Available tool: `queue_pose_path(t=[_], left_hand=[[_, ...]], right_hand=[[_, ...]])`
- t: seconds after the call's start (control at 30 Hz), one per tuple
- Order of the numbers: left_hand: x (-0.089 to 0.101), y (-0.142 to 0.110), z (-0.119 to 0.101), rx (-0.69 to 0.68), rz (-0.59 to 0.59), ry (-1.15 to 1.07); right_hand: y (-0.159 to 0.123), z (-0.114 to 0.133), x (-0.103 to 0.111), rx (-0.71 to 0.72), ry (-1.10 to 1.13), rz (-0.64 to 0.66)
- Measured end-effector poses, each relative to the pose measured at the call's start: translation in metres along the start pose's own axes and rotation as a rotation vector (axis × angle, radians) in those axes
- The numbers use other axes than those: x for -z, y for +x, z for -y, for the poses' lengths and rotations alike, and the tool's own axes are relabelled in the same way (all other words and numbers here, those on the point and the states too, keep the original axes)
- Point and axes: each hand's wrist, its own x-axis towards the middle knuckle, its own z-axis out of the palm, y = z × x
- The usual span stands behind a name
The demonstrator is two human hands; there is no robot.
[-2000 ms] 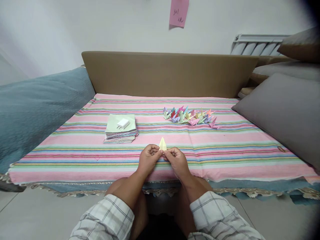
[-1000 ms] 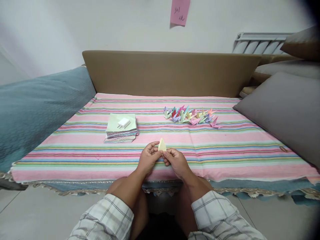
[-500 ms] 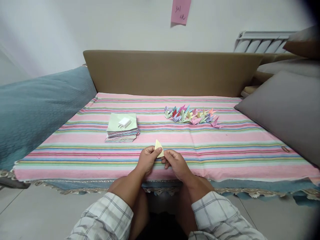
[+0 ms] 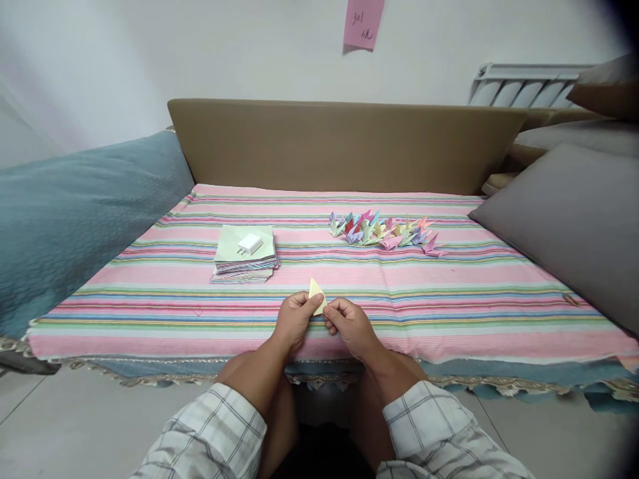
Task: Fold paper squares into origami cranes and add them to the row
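Observation:
A small folded piece of pale yellow paper (image 4: 315, 293), with a pointed top, is held above the striped cloth near its front edge. My left hand (image 4: 294, 318) pinches it between thumb and fingers from the left. At its lower right edge, my right hand (image 4: 349, 324) has thumb and forefinger pressed together on the paper, the other fingers curled in. Part of the paper is hidden behind my left thumb.
On the striped cloth (image 4: 200, 309), a stack of square paper (image 4: 227, 241) lies at left with a white plug adapter (image 4: 250, 244) on top. Several folded paper cranes (image 4: 382, 231) stand in rows at right. A grey cushion (image 4: 569, 213) leans at far right, a blue-covered armrest (image 4: 90, 199) at left.
My right thumb and fingertips have shifted slightly along the paper's lower right edge. My left hand keeps its hold, and the view has moved a little.

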Motion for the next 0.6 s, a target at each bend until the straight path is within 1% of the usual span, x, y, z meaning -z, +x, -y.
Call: queue_pose_path(t=[0.17,0.3,0.37,0.5,0.6], left_hand=[[-0.0001,0.0003,-0.0015,-0.024,-0.029,0.061],[-0.0004,0.0000,-0.0016,-0.017,-0.017,0.102],[-0.0003,-0.0001,-0.0016,-0.001,-0.008,0.079],[-0.0004,-0.0001,-0.0026,0.028,-0.031,0.001],[-0.0016,-0.0007,-0.0045,0.016,-0.035,-0.012]], right_hand=[[0.0003,0.0011,-0.0013,0.017,0.095,-0.008],[0.0020,-0.0016,0.0002,-0.002,0.096,-0.005],[0.0020,-0.0034,0.0013,-0.008,0.087,0.011],[0.0010,-0.0050,0.0018,-0.024,0.054,0.059],[0.0015,-0.0042,0.0011,-0.023,0.055,0.023]])
